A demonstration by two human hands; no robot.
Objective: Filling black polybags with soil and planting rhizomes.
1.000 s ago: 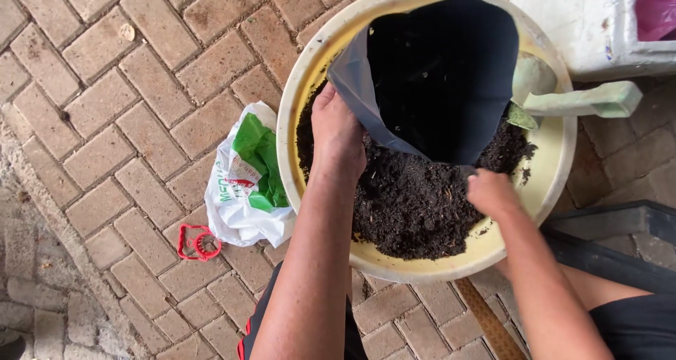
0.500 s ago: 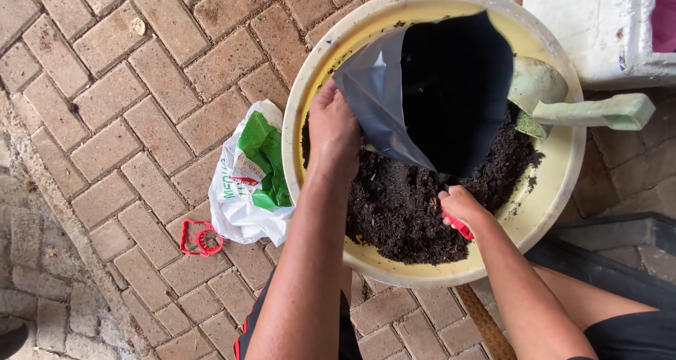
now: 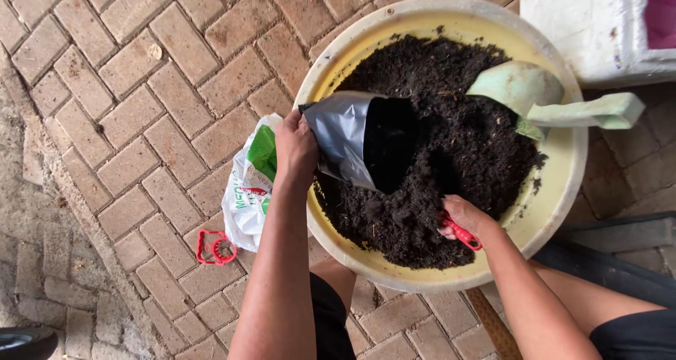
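Landmark: yellow basin point(image 3: 563, 184) on brick paving point(image 3: 127, 106).

- Progress, judged from the frame: early. The black grow bag point(image 3: 359, 145) lies tipped on its side inside the basin, at its left rim, mouth facing the dark soil point(image 3: 451, 156). The mouth looks dark; how much soil is inside cannot be told. Most of the soil sits heaped in the basin, so filling looks mostly left to do.
- Left hand point(image 3: 296, 149): at the basin's left rim, fingers closed over the bag's outer edge, holding the mouth open. Forearm runs straight up from the frame's bottom.
- Right hand point(image 3: 461, 216): low in the basin near its front wall, curled around a red-handled tool point(image 3: 463, 235), knuckles pressed into the soil. The tool's working end is buried, type unclear.
- Pale green scoop point(image 3: 542, 99) rests untouched on the soil at the basin's right side, handle over the rim.
- Outside the basin, left: white-and-green plastic bag point(image 3: 246, 191), with a small red ring point(image 3: 215, 247) just beside it.
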